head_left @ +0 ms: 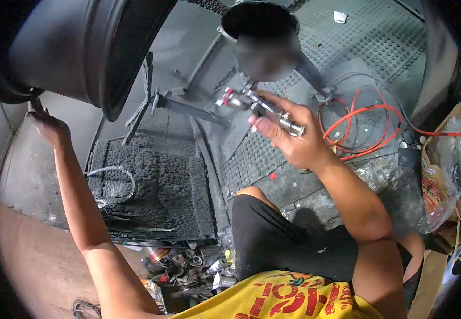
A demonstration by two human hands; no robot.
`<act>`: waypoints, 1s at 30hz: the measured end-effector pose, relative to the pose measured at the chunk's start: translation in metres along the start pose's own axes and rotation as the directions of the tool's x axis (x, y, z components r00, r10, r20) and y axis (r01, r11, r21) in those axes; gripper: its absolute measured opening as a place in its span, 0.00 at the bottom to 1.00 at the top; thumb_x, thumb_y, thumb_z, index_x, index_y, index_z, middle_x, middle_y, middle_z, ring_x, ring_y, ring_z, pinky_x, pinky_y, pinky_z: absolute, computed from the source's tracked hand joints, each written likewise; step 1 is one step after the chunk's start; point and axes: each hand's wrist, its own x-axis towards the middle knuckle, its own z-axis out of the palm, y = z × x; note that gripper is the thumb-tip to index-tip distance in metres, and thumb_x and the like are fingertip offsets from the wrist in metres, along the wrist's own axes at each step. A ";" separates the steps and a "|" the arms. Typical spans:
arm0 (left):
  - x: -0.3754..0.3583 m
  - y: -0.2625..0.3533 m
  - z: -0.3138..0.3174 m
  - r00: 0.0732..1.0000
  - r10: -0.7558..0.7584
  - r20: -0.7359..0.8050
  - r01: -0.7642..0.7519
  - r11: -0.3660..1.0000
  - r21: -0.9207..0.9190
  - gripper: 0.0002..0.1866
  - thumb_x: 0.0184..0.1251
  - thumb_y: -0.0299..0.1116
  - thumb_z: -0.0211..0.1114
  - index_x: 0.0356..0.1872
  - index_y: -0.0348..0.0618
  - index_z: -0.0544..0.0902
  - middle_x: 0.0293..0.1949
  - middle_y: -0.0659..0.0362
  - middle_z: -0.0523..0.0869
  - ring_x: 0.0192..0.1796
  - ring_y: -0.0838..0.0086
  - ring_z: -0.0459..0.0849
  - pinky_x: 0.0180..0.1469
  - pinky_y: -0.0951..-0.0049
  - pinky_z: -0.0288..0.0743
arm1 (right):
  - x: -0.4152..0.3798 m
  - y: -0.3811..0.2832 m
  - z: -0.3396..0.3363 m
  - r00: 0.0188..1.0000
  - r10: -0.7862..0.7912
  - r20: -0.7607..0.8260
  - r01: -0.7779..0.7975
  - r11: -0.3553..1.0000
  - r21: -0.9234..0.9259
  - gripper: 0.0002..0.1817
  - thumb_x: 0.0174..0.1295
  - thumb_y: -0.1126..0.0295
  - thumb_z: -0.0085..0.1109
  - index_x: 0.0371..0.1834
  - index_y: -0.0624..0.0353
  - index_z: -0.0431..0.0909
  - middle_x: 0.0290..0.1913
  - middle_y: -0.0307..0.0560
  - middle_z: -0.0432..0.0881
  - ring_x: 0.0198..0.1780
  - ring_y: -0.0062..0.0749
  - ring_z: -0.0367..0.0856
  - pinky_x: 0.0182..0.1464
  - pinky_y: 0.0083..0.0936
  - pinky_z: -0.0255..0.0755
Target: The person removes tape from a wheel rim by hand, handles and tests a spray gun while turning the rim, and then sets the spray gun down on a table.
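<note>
A large black wheel rim [65,58] is raised at the upper left, tilted. My left hand [49,126] reaches up to its lower edge, with the fingers curled at the lip. My right hand [297,133] is closed around a metal spray gun [265,105], held out in front of me at mid-height. The gun's nozzle end, with a red ring, points left toward the rim. Just beyond the gun is a round, dark-topped shape [259,18], its lower part blurred.
A dust-coated metal stand [182,106] with bars sits below the rim. Dark matted padding [145,181] covers the floor at left. An orange hose [358,114] coils at right beside cardboard and plastic [448,165]. Scrap parts [188,268] lie near my legs.
</note>
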 end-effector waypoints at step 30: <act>0.029 0.024 0.001 0.953 0.252 -0.169 -0.169 0.903 0.396 0.28 0.63 0.17 0.42 0.67 0.33 0.67 0.65 0.44 0.74 0.64 0.57 0.73 0.64 0.59 0.67 | -0.002 -0.026 -0.029 0.974 -0.184 -0.129 0.153 0.963 -0.221 0.26 0.64 0.76 0.64 0.66 0.64 0.71 0.47 0.52 0.86 0.46 0.29 0.85 0.50 0.25 0.76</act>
